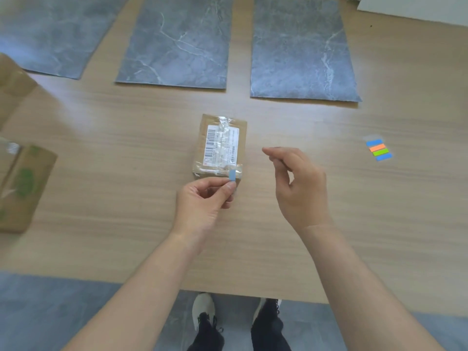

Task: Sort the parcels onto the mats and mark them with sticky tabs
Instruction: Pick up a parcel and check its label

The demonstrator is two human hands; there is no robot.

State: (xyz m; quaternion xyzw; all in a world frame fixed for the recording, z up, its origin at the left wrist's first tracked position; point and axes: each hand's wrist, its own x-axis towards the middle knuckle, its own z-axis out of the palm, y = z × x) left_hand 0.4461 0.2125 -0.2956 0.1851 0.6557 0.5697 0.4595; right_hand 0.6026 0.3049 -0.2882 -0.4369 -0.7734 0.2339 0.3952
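Pinches blue tab (231, 174) in left hand (202, 201) at parcel (220, 145) edge, right hand (298, 183) loose, empty — may stick crooked or lift off crinkly tape (215, 170).

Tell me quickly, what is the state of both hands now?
Left hand: pinches the blue sticky tab.
Right hand: open, loosely curled, holds nothing.

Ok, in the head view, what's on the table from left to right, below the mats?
Cardboard box → labelled parcel → right hand → strip of sticky tabs. Left hand, pinching a blue tab, overlaps the parcel.
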